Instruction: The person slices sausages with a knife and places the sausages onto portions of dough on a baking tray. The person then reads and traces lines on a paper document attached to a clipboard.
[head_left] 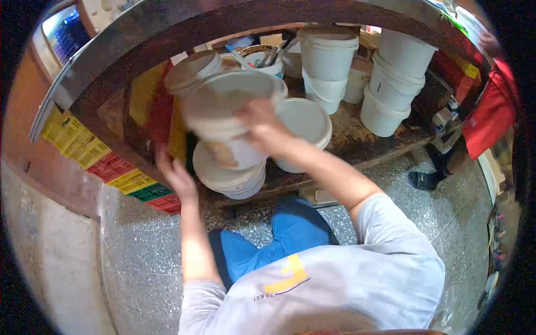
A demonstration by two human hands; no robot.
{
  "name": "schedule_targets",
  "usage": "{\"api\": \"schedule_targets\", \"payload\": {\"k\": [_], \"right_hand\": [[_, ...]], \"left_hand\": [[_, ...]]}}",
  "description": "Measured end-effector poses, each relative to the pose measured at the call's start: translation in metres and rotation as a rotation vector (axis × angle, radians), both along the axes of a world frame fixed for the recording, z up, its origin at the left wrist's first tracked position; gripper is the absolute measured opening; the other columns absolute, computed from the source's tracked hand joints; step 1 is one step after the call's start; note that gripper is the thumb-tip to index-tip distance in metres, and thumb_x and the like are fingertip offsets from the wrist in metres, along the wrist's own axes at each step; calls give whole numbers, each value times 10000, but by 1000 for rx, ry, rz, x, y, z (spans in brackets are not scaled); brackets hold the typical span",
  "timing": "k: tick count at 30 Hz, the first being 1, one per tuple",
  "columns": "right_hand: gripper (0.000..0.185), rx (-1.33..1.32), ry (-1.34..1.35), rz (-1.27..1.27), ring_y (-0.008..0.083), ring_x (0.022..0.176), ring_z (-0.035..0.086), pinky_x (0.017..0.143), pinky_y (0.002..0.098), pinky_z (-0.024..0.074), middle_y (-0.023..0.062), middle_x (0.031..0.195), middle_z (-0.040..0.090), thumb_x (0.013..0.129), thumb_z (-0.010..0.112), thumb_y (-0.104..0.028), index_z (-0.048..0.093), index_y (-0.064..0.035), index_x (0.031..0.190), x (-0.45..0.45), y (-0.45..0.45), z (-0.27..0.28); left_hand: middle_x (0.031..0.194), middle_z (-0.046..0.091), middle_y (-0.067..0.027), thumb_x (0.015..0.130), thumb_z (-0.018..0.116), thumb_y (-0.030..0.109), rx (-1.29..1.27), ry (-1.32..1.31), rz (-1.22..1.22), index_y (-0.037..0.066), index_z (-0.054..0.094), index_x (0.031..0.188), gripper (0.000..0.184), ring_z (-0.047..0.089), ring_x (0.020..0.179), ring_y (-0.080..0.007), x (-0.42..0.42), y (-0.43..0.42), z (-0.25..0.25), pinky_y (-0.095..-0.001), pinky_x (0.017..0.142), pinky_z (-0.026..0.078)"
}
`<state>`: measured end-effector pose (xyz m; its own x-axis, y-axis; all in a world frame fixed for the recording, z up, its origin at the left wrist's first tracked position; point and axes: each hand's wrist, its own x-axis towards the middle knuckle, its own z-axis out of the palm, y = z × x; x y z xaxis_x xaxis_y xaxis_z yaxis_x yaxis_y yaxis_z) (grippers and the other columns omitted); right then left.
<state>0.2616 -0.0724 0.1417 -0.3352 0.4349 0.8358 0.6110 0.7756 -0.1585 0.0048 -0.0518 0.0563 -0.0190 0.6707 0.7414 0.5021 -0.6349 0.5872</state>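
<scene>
My right hand (261,125) grips the near right rim of a lidded white bucket (223,109), and both are smeared by motion. The bucket is held above another lidded white bucket (229,170) on the low wooden shelf. To the left, my left hand (176,176) is raised beside the lower bucket, fingers stretched and somewhat blurred, holding nothing visible. One more lidded white bucket (306,125) stands just right of my right wrist. Behind the moving bucket, a round lid (192,70) tops a further bucket.
Stacked white buckets (329,61) and another white stack (393,84) stand on the shelf (346,137). An open bucket of tools (265,61) sits at the back. Colourful crates (106,159) line the left. A person in red (491,114) stands at the right.
</scene>
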Motion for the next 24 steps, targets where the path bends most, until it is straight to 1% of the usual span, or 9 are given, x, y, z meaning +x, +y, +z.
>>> {"api": "schedule_targets", "payload": {"k": [2, 9, 12, 13, 15, 16, 17, 21, 24], "right_hand": [[370, 11, -26, 43, 271, 871, 482, 801, 394, 356, 99, 956, 510, 608, 686, -158, 567, -41, 939, -35, 2, -32], [387, 106, 82, 50, 294, 979, 467, 896, 423, 333, 109, 981, 505, 676, 661, -241, 577, -66, 1010, -32, -23, -36], [492, 108, 246, -239, 273, 1012, 462, 910, 386, 358, 130, 1097, 470, 745, 642, -210, 467, -64, 1181, 36, -37, -63], [609, -124, 858, -427, 286, 1045, 457, 893, 399, 393, 158, 1173, 436, 763, 647, -268, 372, -66, 1268, 46, -40, -83], [693, -282, 935, -605, 300, 1108, 428, 901, 433, 400, 194, 1244, 385, 787, 621, -369, 301, -40, 1306, 167, -17, -175], [682, -437, 769, -1378, 292, 981, 527, 729, 359, 493, 225, 1151, 463, 791, 584, -488, 382, 4, 1218, 179, 34, -223], [682, -440, 770, -1354, 292, 981, 527, 729, 359, 493, 225, 1151, 463, 791, 584, -488, 382, 4, 1218, 191, 29, -221], [507, -1314, 1560, 554, 248, 670, 588, 588, 317, 505, 133, 849, 598, 734, 670, -365, 543, 15, 1044, 218, -7, -147], [441, -1047, 1218, 155, 224, 643, 579, 585, 304, 490, 123, 823, 609, 703, 684, -298, 571, 15, 994, 219, -1, -112]], "left_hand": [[1423, 219, -185, 874, 509, 323, 104, -224, -44, 82, 273, 1367, 598, 216, 1307, -329, 7, -16, 0, -403, 1055, 187], [1449, 74, -203, 826, 569, 372, 45, 91, 20, 81, 155, 1400, 766, 126, 1327, -353, 30, -12, -12, -442, 1061, 147], [1455, 9, -206, 743, 651, 389, 16, 52, 57, 64, 53, 1409, 952, 92, 1332, -356, 34, -20, -16, -442, 1069, 122], [1453, -4, -211, 691, 702, 376, -20, -15, 54, 50, 7, 1408, 1050, 86, 1333, -352, 39, -21, -24, -431, 1073, 112], [1449, -4, -222, 641, 738, 342, -94, -39, 55, 34, -4, 1403, 1107, 85, 1333, -352, 48, -15, -56, -416, 1076, 105], [1445, -4, -233, 591, 774, 308, -186, -55, 33, 18, -15, 1399, 1166, 84, 1332, -351, 50, -17, -65, -400, 1079, 99], [1439, 8, -245, 572, 783, 282, -201, -87, 45, 5, -18, 1395, 1181, 92, 1330, -353, 57, -24, -65, -391, 1080, 103], [1425, 25, -280, 540, 805, 301, -197, -56, 119, -18, -23, 1385, 1226, 120, 1318, -389, 64, -20, -72, -405, 1076, 136], [1422, 23, -291, 534, 803, 348, -196, 3, 193, -22, -21, 1383, 1239, 126, 1311, -409, 68, -18, -74, -419, 1070, 151]]}}
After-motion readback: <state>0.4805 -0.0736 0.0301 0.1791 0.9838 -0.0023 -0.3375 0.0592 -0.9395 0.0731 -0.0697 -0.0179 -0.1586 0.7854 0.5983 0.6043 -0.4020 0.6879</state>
